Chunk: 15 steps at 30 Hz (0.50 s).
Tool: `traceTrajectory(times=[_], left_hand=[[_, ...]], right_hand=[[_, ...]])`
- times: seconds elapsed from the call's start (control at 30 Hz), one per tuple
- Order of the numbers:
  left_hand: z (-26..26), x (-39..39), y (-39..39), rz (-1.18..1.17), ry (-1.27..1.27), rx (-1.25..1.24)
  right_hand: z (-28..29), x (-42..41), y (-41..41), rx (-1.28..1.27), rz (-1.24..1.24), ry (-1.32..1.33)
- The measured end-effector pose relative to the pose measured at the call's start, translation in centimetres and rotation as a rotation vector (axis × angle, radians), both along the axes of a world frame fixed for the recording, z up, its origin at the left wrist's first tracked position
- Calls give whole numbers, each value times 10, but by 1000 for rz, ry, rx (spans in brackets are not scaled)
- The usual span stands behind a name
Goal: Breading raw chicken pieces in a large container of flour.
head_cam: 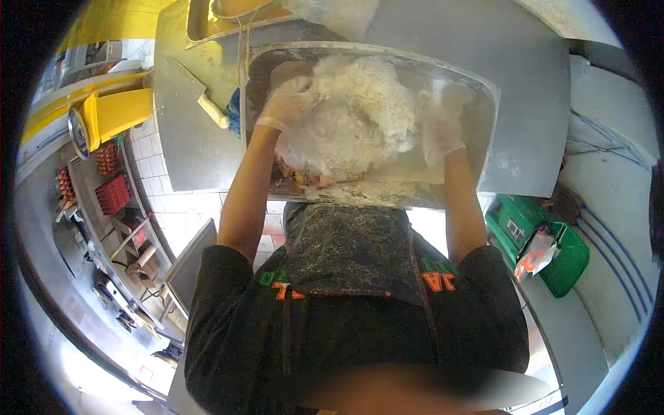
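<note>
A wide metal tray (492, 129) lies before me on a steel table, holding a large heap of white flour (363, 104). Reddish, raw-looking pieces (306, 174) show at the heap's near left edge, partly coated; what lies under the flour is hidden. My left hand (290, 104), in a clear plastic glove, touches the left side of the heap, its fingertips blurred and dusted. My right hand (441, 127), gloved the same way, is inside the tray to the right of the heap. It is blurred by motion, and its fingers cannot be made out.
A knife with a pale handle (212, 111) lies left of the tray beside a blue cloth (234, 114). A strainer (241, 8) rests over a metal pan at the top. A green bin (565, 259) stands at the right, red egg trays (111, 194) on a shelf at the left.
</note>
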<state>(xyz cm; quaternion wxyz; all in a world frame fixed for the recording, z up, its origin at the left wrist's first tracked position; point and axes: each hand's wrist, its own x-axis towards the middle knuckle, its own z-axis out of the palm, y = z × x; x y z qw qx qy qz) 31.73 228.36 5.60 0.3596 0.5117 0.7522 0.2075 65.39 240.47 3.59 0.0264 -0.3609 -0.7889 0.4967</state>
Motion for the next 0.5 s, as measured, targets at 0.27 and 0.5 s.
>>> traceTrajectory(times=[0.27,0.5], left_hand=[[-33,2,-20,-228,368,-300],[25,-5,-47,-385,88,-460]], right_hand=[[-16,-30,-23,-485,182,155],[42,-60,-38,-918,-247,-47]])
